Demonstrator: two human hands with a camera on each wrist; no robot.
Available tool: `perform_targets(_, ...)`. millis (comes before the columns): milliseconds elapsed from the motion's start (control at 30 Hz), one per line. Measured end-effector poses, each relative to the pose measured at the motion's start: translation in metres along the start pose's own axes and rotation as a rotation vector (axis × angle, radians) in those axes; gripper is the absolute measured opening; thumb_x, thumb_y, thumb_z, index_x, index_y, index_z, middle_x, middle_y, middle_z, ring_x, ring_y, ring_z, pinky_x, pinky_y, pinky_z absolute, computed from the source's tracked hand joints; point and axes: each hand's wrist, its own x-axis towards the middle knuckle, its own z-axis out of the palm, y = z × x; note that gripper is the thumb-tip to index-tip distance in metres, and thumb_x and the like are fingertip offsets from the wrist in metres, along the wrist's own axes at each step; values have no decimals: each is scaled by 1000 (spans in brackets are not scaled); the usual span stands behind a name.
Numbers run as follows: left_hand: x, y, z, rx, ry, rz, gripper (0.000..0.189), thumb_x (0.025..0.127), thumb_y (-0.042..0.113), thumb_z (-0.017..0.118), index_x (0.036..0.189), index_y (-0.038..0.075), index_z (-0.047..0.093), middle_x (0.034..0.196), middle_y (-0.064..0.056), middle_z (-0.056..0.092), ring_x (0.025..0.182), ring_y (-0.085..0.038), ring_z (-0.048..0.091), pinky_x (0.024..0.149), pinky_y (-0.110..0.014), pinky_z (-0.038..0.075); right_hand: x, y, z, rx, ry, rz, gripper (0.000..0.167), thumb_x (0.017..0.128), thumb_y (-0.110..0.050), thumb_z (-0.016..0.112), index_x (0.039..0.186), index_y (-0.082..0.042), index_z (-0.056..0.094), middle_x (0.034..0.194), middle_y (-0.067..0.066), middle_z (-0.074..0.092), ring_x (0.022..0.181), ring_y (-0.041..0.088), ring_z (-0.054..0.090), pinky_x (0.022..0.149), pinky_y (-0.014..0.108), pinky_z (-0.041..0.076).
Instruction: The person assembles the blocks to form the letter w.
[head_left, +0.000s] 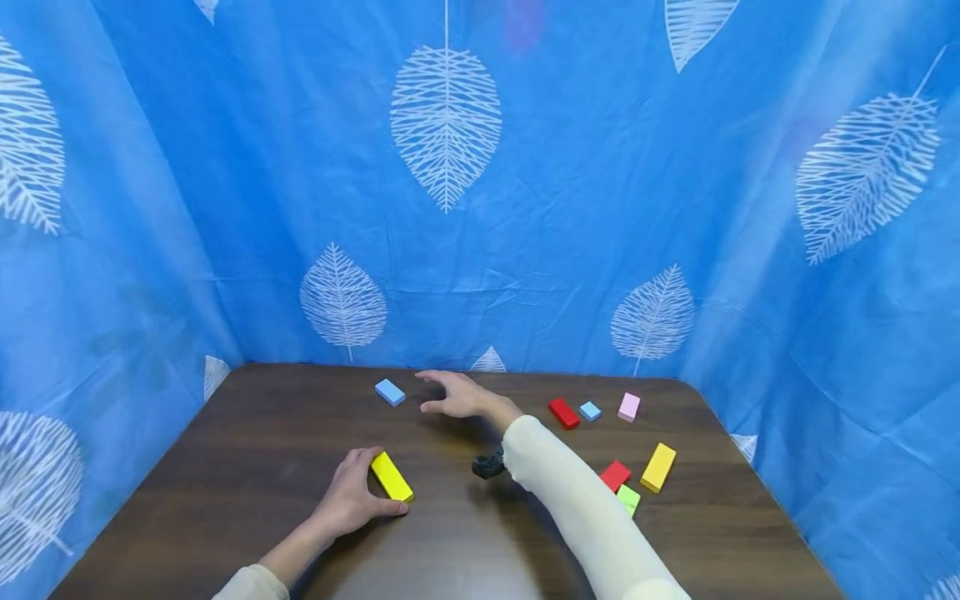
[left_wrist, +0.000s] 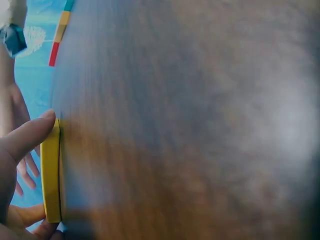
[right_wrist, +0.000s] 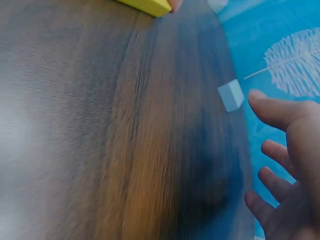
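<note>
My left hand (head_left: 352, 493) holds a yellow rectangular block (head_left: 392, 477) by its two ends on the dark wooden table, thumb at the near end and fingers at the far end. In the left wrist view the thumb presses one end of the yellow block (left_wrist: 51, 172). Beyond it, my right hand (head_left: 461, 395) hovers over the back of the table with fingers spread and nothing in its grasp. A small light blue block (head_left: 390, 392) lies just left of its fingertips. The right wrist view shows that light blue block (right_wrist: 231, 95) apart from the thumb.
On the right half lie a red block (head_left: 564, 413), a small blue block (head_left: 590, 411) and a pink block (head_left: 629, 407). Closer in are an orange-yellow block (head_left: 658, 467), another red block (head_left: 615, 475) and a light green block (head_left: 628, 498), partly behind the right sleeve. A blue curtain (head_left: 525, 208) hangs behind the table.
</note>
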Motion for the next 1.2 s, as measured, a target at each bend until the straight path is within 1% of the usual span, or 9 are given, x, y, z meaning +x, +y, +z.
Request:
perform_targets(167,0,-4,-2,4,4,12,101,65,30,101,144,-8,50,139,-24,49,124,-45,46,98,-62,45,24,-5,12,-55,-23,-34,56,106,-24,62,158,-16,43,158,5,45,144,21,42,117,41,35)
perform_targets(267,0,-5,-2,0,-2,15,101,65,32,100,144,-6,50,139,-22,50,124,-43,47,98,-60,46,34,-7,20,-93,-31,-35,54,107,-24,59,159,-19,44,159,1,44,147,19,38,118,39,33)
perform_targets(367,1,-5,-4,15,7,26,99,65,33,100,143,-5,52,138,-21,51,122,-42,48,96,-59,47,42,-8,28,-145,-32,-39,49,109,-24,57,157,-21,47,158,1,46,146,18,40,118,37,33)
perform_targets(500,4,-3,-5,7,9,27,99,65,32,100,143,-5,52,138,-22,51,122,-41,49,97,-58,47,44,-9,35,-226,5,-39,42,108,-23,59,150,-21,58,149,2,56,138,18,50,114,34,39)
perform_targets(700,3,-4,-4,-18,16,-25,98,62,29,102,141,-3,54,137,-19,53,119,-37,50,96,-56,47,45,-9,40,-267,69,-96,32,102,-20,69,133,-15,72,128,-1,70,121,15,63,102,28,49)
perform_targets(833,1,-1,-1,-35,19,-10,97,60,28,103,139,-3,56,135,-17,54,117,-36,51,96,-55,48,44,-8,36,-269,72,-97,28,101,-20,71,128,-16,75,123,-3,72,118,14,64,99,27,51)
perform_targets(967,-3,3,3,-53,12,33,95,59,28,103,137,-2,57,133,-16,55,117,-38,52,97,-57,47,44,-8,33,-226,75,-79,27,98,-21,75,124,-16,78,121,-3,73,115,13,65,97,27,52)
perform_targets(1067,-6,7,7,-52,-8,70,94,59,29,103,136,-3,58,130,-15,56,119,-40,53,104,-64,40,46,-9,32,-182,73,-50,29,94,-21,79,122,-15,78,116,-3,74,108,12,65,94,27,52)
perform_targets(1200,-9,9,11,-23,-31,94,94,58,30,103,134,-4,59,126,-14,57,123,-43,53,112,-74,22,50,-11,30,-137,28,-10,47,92,-21,83,135,-14,67,118,1,68,109,15,61,97,30,50)
